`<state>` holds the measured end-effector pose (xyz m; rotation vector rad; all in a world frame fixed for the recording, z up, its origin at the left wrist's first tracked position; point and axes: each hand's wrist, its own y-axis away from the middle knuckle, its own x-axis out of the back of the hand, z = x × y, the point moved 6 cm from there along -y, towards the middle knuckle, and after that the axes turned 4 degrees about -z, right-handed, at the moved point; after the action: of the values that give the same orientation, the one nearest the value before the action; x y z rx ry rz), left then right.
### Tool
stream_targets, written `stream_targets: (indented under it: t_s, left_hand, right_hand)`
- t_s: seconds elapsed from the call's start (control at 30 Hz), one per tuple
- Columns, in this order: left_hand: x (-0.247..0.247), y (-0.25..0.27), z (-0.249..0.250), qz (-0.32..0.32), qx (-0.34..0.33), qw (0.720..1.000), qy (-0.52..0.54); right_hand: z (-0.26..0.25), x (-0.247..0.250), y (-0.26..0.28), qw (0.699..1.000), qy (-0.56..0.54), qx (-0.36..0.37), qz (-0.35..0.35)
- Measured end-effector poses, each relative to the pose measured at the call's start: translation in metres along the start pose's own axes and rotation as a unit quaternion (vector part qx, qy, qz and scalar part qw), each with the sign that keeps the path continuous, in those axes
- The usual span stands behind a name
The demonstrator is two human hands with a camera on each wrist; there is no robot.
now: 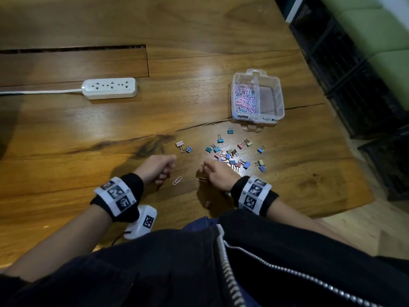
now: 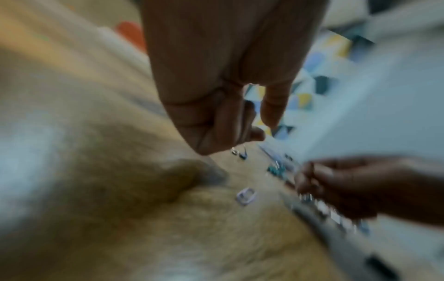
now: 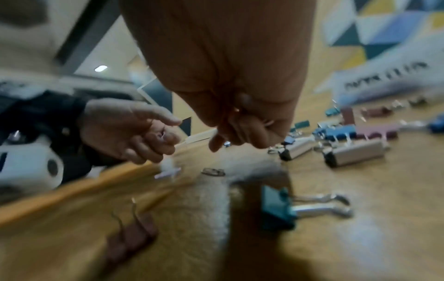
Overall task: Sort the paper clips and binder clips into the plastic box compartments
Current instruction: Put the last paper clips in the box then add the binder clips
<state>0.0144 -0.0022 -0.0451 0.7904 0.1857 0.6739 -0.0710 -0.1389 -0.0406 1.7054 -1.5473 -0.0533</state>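
**Last paper clips before the binder clips**

The plastic box [image 1: 257,95] stands far on the right of the desk [image 1: 88,129]. Its left compartment is already full of paper clips [image 1: 244,98]; its right compartment holds nothing yet. The binder clips [image 1: 232,155] lie scattered on the desk between the box and the hands.

Two loose clips are near the person: a pink paper clip [image 1: 177,180] just beside the left hand [image 1: 158,168], and a dark paper clip [image 1: 201,179] just beside the right hand [image 1: 218,173]. Both hands have curled fingers. The right wrist view shows something thin and metallic pinched in the right hand, probably a clip, but the blur does not allow to be sure. What the left fingers hold I cannot tell.

The step in hand seems to be collecting the last paper clips. The next move calls for a fine pinch on each flat clip, then a carry to the left compartment.
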Motion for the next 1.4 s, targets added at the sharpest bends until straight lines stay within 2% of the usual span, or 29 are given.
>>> stream_targets:
  t_s: [0.03,0.07,0.13,0.2,0.4,0.5,0.57,0.63,0.67,0.7,0.73,0.8,0.87,0.93,1.03,1.1,1.17,1.27,1.33,1.4]
  left_hand:
    - [-0.002,0.0,0.0,0.019,-0.011,0.989,-0.144]
    - [-0.005,0.0,0.0,0.032,-0.028,0.962,-0.269]
    - [-0.013,0.002,-0.003,0.043,-0.045,0.905,-0.42]
    - [-0.018,0.001,-0.003,0.052,-0.058,0.873,-0.481]
    - [-0.029,-0.004,-0.005,0.017,-0.072,0.843,-0.533]
    - [-0.03,-0.005,-0.009,-0.003,-0.06,0.853,-0.518]
    - [-0.033,-0.004,-0.007,-0.01,-0.049,0.873,-0.486]
    - [-0.036,-0.004,-0.001,-0.02,-0.04,0.929,-0.367]
    - [-0.037,-0.004,0.006,-0.032,-0.032,0.965,-0.26]
    - [-0.039,-0.006,0.014,-0.044,-0.024,0.989,-0.142]
    - [-0.04,-0.009,0.025,-0.049,-0.023,0.997,-0.046]
    - [-0.043,-0.018,0.053,-0.057,-0.036,0.996,0.052]
    - [-0.051,-0.028,0.083,-0.084,-0.052,0.991,0.089]
    - [-0.064,-0.038,0.104,-0.113,-0.046,0.989,0.085]
    - [-0.079,-0.048,0.122,-0.104,-0.029,0.992,-0.062]
    - [-0.082,-0.052,0.126,-0.062,-0.039,0.979,-0.191]
    - [-0.08,-0.054,0.121,-0.039,-0.051,0.958,-0.279]
    - [-0.066,-0.052,0.104,-0.019,-0.066,0.92,-0.387]
    - [-0.057,-0.046,0.097,0.007,-0.094,0.881,-0.463]
    - [-0.058,-0.045,0.089,0.005,-0.112,0.839,-0.532]
  right_hand:
    - [-0.002,-0.003,0.0,0.997,0.077,0.015,0.011]
    - [-0.002,-0.006,0.0,0.989,0.142,0.024,0.018]
    - [-0.002,-0.009,-0.002,0.977,0.209,0.031,0.028]
    - [-0.003,-0.012,-0.003,0.969,0.24,0.042,0.035]
    - [0.0,-0.02,0.001,0.963,0.258,0.066,0.038]
    - [0.002,-0.021,0.005,0.965,0.252,0.066,0.025]
    - [0.003,-0.02,0.007,0.969,0.231,0.083,0.021]
    - [0.003,-0.013,0.013,0.98,0.163,0.107,0.044]
    - [0.004,-0.007,0.016,0.985,0.123,0.106,0.058]
    - [0.006,0.002,0.02,0.989,0.085,0.096,0.073]
    - [0.009,0.012,0.023,0.992,0.051,0.076,0.085]
    - [0.023,0.034,0.032,0.993,-0.03,0.024,0.11]
    - [0.044,0.057,0.043,0.978,-0.155,-0.028,0.134]
    - [0.069,0.076,0.055,0.95,-0.258,-0.069,0.162]
    - [0.096,0.092,0.07,0.917,-0.341,-0.099,0.179]
    - [0.101,0.092,0.075,0.928,-0.322,-0.102,0.156]
    - [0.095,0.084,0.074,0.952,-0.271,-0.091,0.109]
    - [0.077,0.062,0.064,0.98,-0.184,-0.051,0.052]
    - [0.07,0.051,0.055,0.989,-0.132,-0.028,0.059]
    - [0.067,0.044,0.049,0.995,-0.07,-0.028,0.067]
